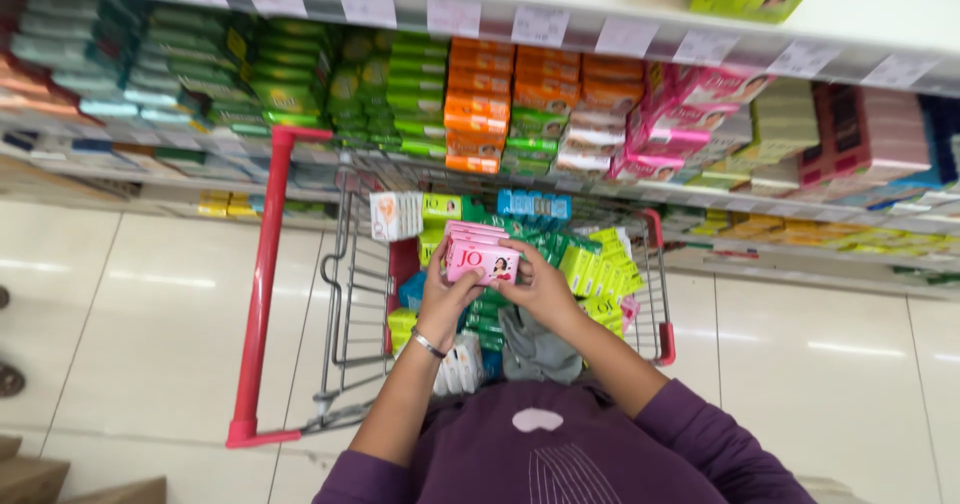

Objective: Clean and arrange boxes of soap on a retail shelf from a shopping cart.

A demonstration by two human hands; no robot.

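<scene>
Both hands grip a small stack of pink soap boxes (481, 254) above the shopping cart (350, 294). The left hand (447, 294) closes its fingers on one end, the right hand (540, 286) on the other. Green soap packs (590, 269) lie below in the cart.

- Purple top with sleeves pushed up above the elbows.
- Pale patch and thin white lines on its front.
- Slim metal bangle (428, 344) on the left wrist.

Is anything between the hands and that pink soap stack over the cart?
Nothing visible: left hand and right hand both grip the pink soap boxes directly, above the shopping cart.
</scene>
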